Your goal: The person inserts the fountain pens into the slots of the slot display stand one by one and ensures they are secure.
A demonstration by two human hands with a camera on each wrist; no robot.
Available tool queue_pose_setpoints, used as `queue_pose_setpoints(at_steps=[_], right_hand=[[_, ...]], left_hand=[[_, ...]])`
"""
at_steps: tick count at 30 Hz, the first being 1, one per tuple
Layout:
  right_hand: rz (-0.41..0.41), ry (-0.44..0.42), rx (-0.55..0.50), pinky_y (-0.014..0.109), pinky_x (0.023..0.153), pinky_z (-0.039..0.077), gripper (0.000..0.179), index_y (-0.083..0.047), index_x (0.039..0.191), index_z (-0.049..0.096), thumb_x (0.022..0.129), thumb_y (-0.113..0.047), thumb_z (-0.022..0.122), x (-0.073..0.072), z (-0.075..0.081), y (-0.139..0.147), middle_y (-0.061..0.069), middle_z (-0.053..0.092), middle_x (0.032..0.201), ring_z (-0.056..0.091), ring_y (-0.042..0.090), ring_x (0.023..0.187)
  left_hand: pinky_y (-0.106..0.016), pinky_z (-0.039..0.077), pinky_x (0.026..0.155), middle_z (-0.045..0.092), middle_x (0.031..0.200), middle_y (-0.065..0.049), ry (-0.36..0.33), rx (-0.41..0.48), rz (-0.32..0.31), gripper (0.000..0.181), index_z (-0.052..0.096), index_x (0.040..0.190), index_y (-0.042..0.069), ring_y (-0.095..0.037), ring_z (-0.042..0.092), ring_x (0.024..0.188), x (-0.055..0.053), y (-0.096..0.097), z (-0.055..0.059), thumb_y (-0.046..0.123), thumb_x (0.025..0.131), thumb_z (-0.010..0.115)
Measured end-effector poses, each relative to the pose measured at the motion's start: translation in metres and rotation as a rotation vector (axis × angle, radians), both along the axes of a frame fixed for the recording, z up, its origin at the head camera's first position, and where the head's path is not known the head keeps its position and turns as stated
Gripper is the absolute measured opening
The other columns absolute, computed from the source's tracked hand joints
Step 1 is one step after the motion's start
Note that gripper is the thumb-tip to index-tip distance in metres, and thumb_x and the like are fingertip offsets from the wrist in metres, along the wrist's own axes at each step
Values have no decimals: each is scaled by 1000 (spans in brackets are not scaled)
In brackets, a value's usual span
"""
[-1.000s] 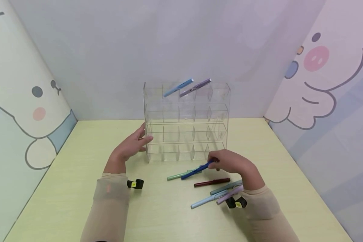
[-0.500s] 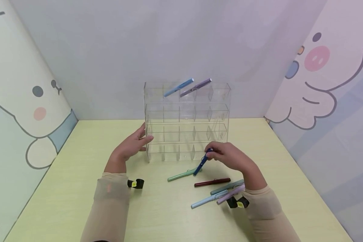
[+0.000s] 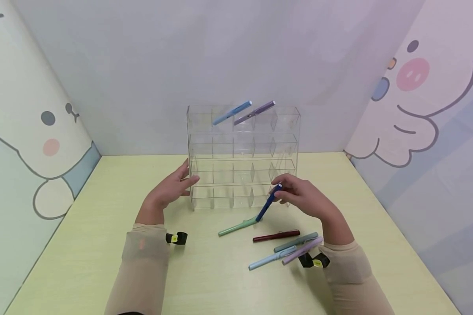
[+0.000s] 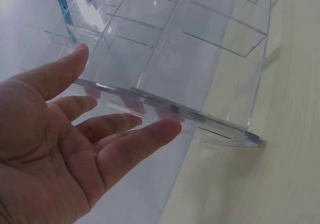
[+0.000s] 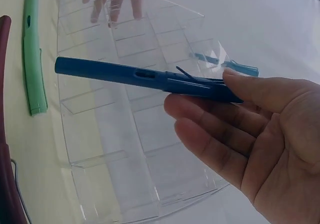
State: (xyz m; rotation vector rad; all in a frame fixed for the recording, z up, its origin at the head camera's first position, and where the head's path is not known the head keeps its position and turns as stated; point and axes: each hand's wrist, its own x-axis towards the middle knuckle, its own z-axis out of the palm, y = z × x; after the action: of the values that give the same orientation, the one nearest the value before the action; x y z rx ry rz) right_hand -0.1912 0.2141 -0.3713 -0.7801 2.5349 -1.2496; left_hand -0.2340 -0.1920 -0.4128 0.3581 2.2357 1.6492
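Observation:
My right hand (image 3: 305,197) pinches a dark blue pen (image 3: 267,204) near its clip end, between thumb and fingers. In the head view the pen slants, its lower end over the tip of a green pen (image 3: 236,228); whether they touch I cannot tell. The right wrist view shows the blue pen (image 5: 115,73) in front of a clear tiered pen rack (image 5: 150,169). At the left side of that rack (image 3: 242,175), my left hand (image 3: 171,187) has its fingers extended along the side panel, thumb toward the front. A light blue pen (image 3: 232,113) and a purple pen (image 3: 256,112) lean in the top tier.
On the table (image 3: 205,280) in front of the rack lie a dark red pen (image 3: 276,236), a grey-green pen (image 3: 295,242), a pale blue pen (image 3: 270,259) and a lilac pen (image 3: 302,250). A patterned backdrop (image 3: 142,87) stands behind and at both sides.
The dark blue pen has been lifted off the table and turned steeper in my right hand, which has risen toward the rack's lower right. My left hand stays at the rack.

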Motion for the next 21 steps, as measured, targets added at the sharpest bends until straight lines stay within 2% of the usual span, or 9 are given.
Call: queue_pose_setpoints(at_steps=[7, 9, 13, 17, 21], right_hand=[[-32, 32, -104, 33, 81, 59, 27, -12, 126, 55, 99, -16, 59, 0, 3, 5, 7, 72, 108, 72, 16, 91], [-43, 47, -132, 33, 81, 59, 26, -11, 124, 56, 99, -17, 60, 0, 4, 6, 8, 71, 107, 72, 20, 92], [-64, 65, -195, 31, 81, 59, 27, -7, 124, 56, 99, -15, 61, -1, 5, 10, 13, 70, 111, 72, 28, 94], [-87, 71, -262, 30, 82, 59, 27, -5, 125, 56, 99, -11, 59, -3, 5, 16, 18, 68, 114, 73, 26, 92], [-89, 84, -352, 34, 81, 59, 27, -1, 126, 55, 100, -9, 57, -4, 6, 21, 22, 66, 115, 72, 24, 92]], left_hand=[[-56, 43, 105, 7, 166, -4, -11, -6, 4, 78, -3, 156, 45, -33, 35, 144, 1, 0, 0, 40, 101, 53], [-56, 43, 105, 6, 166, -3, -9, -10, 1, 79, -4, 156, 42, -34, 34, 144, 1, 0, 0, 41, 101, 53], [-55, 43, 105, 7, 166, 2, -15, -15, 12, 82, -3, 156, 45, -31, 34, 144, 2, 0, 0, 47, 98, 55], [-54, 43, 105, 6, 166, 3, -13, -21, 12, 82, -2, 155, 47, -31, 34, 144, 2, 0, 0, 51, 97, 56], [-55, 41, 107, 5, 166, 1, -14, -27, 7, 83, -3, 155, 46, -33, 36, 143, 2, 0, 0, 53, 96, 55]])
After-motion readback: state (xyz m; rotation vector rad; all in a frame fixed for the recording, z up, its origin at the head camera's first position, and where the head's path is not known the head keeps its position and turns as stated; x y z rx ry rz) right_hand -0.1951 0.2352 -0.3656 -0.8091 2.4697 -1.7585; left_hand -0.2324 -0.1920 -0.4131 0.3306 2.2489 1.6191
